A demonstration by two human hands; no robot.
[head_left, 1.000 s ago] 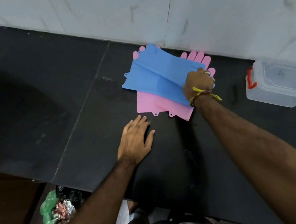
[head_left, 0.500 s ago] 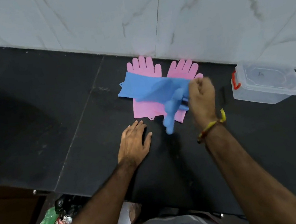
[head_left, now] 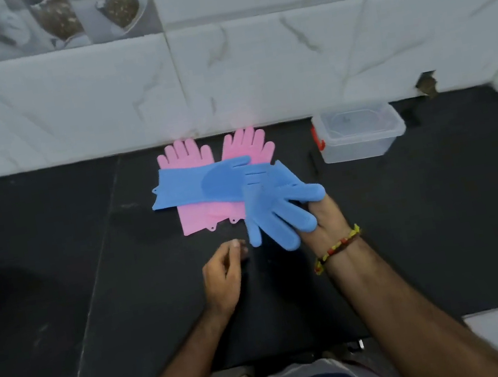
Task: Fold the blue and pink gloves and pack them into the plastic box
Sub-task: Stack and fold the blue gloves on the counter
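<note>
Centre frame: my right hand (head_left: 322, 219), fingers pinching the upper blue glove (head_left: 276, 206); left hand (head_left: 222, 274) loosely curled, empty. The limp glove may slip or drag its partner.

blue gloves (head_left: 208, 185), pink gloves (head_left: 185, 154), black counter (head_left: 58, 267).

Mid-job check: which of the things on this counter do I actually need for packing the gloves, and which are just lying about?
Needed:
- lifted blue glove, held by the right hand
- flat blue glove
- two pink gloves underneath
- plastic box, lid on

Lying about:
- small dark object beside the box
- left hand is free
</note>
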